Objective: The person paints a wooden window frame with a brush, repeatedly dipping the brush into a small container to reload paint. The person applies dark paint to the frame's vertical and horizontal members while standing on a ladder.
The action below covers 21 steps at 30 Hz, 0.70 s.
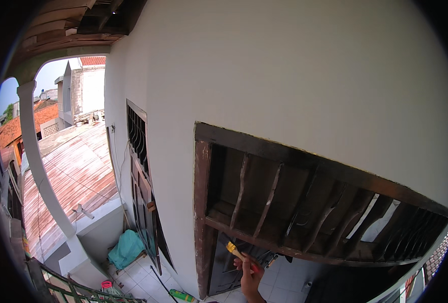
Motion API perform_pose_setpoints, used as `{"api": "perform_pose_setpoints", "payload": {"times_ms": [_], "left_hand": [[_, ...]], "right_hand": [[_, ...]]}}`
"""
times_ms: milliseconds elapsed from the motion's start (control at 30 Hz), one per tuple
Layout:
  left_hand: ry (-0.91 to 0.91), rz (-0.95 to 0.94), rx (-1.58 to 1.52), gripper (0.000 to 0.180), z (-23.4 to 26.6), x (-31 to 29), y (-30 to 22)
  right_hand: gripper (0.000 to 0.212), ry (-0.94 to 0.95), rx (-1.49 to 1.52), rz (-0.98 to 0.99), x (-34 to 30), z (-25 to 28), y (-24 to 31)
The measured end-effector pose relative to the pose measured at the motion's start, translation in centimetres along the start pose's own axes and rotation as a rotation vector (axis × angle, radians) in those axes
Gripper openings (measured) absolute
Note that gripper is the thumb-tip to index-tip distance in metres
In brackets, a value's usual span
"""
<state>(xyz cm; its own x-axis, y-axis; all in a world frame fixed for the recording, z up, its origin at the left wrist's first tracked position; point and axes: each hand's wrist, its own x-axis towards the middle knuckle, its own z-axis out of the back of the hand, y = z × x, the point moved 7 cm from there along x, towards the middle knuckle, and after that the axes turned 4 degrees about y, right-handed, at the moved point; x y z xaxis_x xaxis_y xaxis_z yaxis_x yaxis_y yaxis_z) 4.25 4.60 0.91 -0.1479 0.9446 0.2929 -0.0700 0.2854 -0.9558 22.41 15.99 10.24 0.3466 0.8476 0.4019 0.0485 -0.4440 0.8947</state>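
Note:
My right hand (251, 278) is raised at the lower middle, its fingers closed round the handle of a paintbrush (232, 248). The brush tilts up and left, with a yellow band below dark bristles. A bit of red shows by my fingers. Behind and above the brush runs the lower rail of a dark wooden transom frame (264, 237) with wavy upright slats. The bristles appear close to this rail; whether they touch it, I cannot tell. My left hand is out of view.
A dark door (224, 272) stands below the frame. White wall (304, 76) surrounds the frame. At left are a barred window (137, 134), a teal cloth-covered heap (126, 250), a green bottle-like item (182, 295), a dark railing (77, 290) and a rusty metal roof (72, 182).

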Motion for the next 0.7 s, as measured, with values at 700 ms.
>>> {"api": "perform_pose_setpoints", "payload": {"times_ms": [700], "left_hand": [[0.118,0.023,0.009,0.048,-13.6,-3.4,4.4]], "right_hand": [[0.033,-0.647,0.721,-0.923,-36.3,31.4,-9.3]]}}
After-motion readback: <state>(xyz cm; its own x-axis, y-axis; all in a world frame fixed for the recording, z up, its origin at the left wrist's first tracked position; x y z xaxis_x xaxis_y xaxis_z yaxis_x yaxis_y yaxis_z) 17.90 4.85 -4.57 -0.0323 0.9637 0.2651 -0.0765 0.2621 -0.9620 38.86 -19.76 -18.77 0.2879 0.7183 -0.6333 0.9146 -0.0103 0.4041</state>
